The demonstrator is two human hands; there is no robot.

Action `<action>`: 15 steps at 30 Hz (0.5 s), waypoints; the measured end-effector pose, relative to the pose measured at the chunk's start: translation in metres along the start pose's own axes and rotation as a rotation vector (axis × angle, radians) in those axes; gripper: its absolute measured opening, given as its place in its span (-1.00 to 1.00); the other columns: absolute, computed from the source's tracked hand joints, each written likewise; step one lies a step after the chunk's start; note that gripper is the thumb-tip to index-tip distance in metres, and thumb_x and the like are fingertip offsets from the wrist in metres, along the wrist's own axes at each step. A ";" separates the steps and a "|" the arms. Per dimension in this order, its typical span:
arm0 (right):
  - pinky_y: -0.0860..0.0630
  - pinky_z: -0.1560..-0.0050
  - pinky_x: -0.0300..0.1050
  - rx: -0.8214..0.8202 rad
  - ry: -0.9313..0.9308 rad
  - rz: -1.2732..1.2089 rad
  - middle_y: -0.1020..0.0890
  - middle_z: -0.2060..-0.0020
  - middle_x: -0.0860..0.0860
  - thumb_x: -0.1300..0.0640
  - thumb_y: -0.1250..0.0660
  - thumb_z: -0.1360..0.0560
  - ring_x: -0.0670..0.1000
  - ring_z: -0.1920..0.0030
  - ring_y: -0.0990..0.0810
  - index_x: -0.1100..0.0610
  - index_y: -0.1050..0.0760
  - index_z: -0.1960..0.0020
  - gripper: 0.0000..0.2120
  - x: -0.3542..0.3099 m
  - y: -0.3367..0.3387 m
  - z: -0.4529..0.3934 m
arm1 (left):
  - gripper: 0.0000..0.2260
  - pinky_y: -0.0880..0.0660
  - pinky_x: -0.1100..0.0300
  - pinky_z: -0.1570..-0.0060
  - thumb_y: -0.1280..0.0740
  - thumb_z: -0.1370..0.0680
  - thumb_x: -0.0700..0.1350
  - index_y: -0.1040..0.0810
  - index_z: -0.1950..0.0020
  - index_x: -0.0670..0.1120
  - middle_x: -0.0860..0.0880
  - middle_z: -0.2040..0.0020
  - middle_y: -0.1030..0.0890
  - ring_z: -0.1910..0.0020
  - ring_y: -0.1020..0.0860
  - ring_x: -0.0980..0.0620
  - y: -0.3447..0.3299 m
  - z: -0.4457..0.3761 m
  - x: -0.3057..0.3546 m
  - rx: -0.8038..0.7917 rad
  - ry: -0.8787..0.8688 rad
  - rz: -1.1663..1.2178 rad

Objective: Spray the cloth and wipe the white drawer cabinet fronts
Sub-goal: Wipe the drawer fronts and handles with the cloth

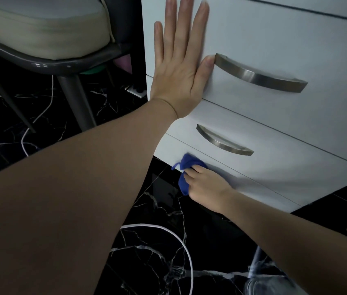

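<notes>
Head view: white drawer cabinet [274, 50] fills the upper right, its fronts stacked one under another and split by thin dark gaps. The left hand [179, 67] lies flat against the big upper drawer front near the cabinet's left edge, fingers spread and pointing up, palm on the white panel. Its thumb tip touches the left end of the long brushed-metal handle [259, 76] on that front. The left forearm runs down from the wrist to the lower left corner of the view.

Below it sits a narrower drawer front with a shorter metal handle [224, 141]. Under that is the lowest drawer front [274, 179], also white. The right hand [205, 184] is at the lower left corner of this bottom front, close to the cabinet's bottom edge. Its fingers are curled tight around a bunched blue cloth [186, 173], which is pressed against the panel; a loose end of the cloth sticks out to the left, and another part hangs below the fingers. Some blur shows around the hand and cloth. The right forearm comes in from the lower right corner.

The floor [157, 252] is black with white veins like marble. A white cable [181, 241] loops across it below the cabinet, and a thinner white wire [47, 107] trails over it at the left. A chair [47, 39] with a pale cushion and a dark frame stands at the upper left, beside the cabinet's left side. A blurred grey-blue shape in the bottom right is too unclear to name.
</notes>
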State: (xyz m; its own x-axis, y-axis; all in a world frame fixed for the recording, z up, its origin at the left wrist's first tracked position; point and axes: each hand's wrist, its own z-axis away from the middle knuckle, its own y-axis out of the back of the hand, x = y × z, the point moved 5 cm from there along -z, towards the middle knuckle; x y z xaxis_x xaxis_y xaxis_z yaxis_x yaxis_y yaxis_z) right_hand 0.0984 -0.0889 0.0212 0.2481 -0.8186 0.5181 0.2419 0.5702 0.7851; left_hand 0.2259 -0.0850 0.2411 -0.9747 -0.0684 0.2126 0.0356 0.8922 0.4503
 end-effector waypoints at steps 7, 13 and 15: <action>-0.31 -0.34 0.07 -0.014 -0.049 0.080 -0.66 -0.06 0.12 0.21 -0.36 -0.43 0.18 -0.16 -0.51 0.08 -0.67 0.02 -0.82 -0.002 -0.004 -0.008 | -0.46 0.16 -0.31 -0.50 -0.02 -0.66 -0.04 -0.11 -0.54 -0.36 -0.45 -0.53 -0.11 -0.53 -0.02 -0.48 0.001 -0.001 0.002 -0.017 -0.011 0.004; -0.39 -0.30 0.12 0.035 0.042 0.076 -0.66 0.00 0.17 0.23 -0.45 -0.34 0.24 -0.20 -0.48 0.13 -0.68 0.17 -0.91 0.001 -0.027 0.034 | -0.46 0.18 -0.27 -0.51 -0.03 -0.67 -0.03 -0.10 -0.55 -0.33 -0.43 -0.55 -0.09 -0.54 0.01 -0.44 0.002 -0.001 0.000 -0.029 -0.004 0.010; -0.42 -0.27 0.10 0.047 0.033 0.050 -0.67 0.05 0.16 0.22 -0.47 -0.31 0.23 -0.17 -0.49 0.12 -0.66 0.24 -0.96 0.001 -0.027 0.042 | -0.46 0.19 -0.25 -0.51 -0.04 -0.67 -0.03 -0.10 -0.56 -0.32 -0.42 -0.55 -0.08 -0.54 0.01 -0.43 0.002 -0.001 0.001 -0.038 -0.005 0.012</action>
State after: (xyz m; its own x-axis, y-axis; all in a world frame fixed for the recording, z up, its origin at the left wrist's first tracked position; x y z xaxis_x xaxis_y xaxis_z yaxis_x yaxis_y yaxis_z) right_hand 0.0527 -0.1083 0.0145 0.2901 -0.7859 0.5461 0.1843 0.6058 0.7740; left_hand 0.2253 -0.0839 0.2425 -0.9753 -0.0551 0.2140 0.0559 0.8753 0.4804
